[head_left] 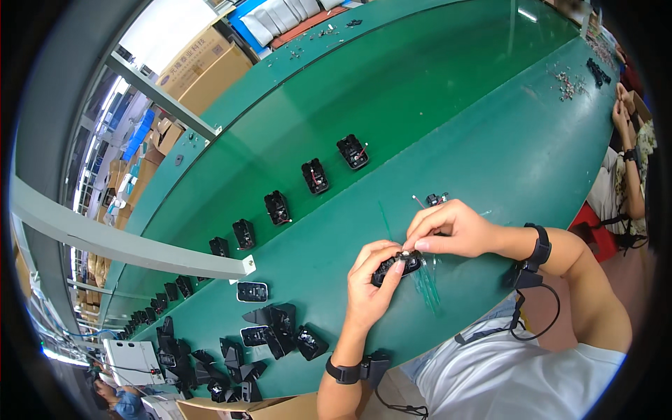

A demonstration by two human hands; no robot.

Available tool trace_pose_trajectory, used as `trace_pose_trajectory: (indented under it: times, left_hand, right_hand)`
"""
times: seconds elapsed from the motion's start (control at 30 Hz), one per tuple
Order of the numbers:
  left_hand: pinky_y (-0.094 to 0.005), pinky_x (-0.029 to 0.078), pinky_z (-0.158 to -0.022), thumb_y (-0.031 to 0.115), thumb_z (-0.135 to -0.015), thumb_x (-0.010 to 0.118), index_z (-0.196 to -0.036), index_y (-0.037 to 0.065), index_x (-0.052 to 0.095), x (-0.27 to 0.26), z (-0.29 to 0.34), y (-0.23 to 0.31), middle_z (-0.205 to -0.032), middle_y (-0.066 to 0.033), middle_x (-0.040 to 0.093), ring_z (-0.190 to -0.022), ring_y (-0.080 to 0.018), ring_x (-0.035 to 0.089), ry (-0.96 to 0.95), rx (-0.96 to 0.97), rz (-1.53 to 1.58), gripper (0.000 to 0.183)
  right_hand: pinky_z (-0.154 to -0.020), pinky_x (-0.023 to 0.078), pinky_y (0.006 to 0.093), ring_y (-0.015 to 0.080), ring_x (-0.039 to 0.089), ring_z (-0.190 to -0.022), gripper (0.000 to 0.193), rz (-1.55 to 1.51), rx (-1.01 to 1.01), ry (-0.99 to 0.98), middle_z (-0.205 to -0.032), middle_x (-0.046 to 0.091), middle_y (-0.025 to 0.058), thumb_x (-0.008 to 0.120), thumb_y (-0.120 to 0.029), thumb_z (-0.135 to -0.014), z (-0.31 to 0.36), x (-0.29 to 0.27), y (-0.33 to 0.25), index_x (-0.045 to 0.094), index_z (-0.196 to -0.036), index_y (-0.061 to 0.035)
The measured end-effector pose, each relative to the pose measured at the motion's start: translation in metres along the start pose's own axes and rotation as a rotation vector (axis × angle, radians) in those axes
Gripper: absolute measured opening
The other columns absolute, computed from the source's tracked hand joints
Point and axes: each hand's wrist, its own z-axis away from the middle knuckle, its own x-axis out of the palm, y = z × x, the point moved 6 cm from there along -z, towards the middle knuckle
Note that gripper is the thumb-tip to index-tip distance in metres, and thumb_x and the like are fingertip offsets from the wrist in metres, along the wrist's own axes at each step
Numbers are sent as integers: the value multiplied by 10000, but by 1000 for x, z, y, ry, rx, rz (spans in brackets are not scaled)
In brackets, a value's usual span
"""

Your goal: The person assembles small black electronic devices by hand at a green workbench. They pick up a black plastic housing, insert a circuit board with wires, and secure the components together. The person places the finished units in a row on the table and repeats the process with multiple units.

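Observation:
My left hand [369, 290] is closed round a small black plastic housing [411, 265] and holds it just above the green bench. My right hand [458, 227] reaches in from the right, its fingertips pinched together at the housing's upper edge. A small pale part [405, 253] shows beside the fingertips; whether they grip it is hidden. Beyond my right knuckles lies another small black part [435, 200] with a thin wire. Clear greenish plastic strips [425, 288] lie on the bench under my hands.
A row of black housings [314, 176] with wires lines the glossy green strip. Black shells [280, 329] are heaped to my left, near a cardboard box [294, 407]. A grey metal bracket [140, 238] arches over the bench. Another person's hands [620, 115] are at far right, by scattered screws [568, 85].

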Motion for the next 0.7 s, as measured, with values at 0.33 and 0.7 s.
trace_pose_trajectory:
  times: [0.33,0.7]
  left_hand:
    - [-358,516,-923,22,-860,724,-1173,-2,686,9,-1,11,-1148,-160,638,-1058,-276,650,55,65,-248,316]
    - [-298,466,-934,153,-996,464,-1447,-1,394,13,0,0,-1104,-131,640,-1016,-166,601,-6,-247,243,481]
  right_hand:
    - [-707,561,282,172,686,-786,100,397,-60,71,-905,694,81,762,-77,-859,5,-3,-5,734,-941,-26]
    - [-729,541,343,220,650,-833,133,739,-434,-23,-1027,654,44,792,-94,-779,9,-1,-38,712,-885,-83]
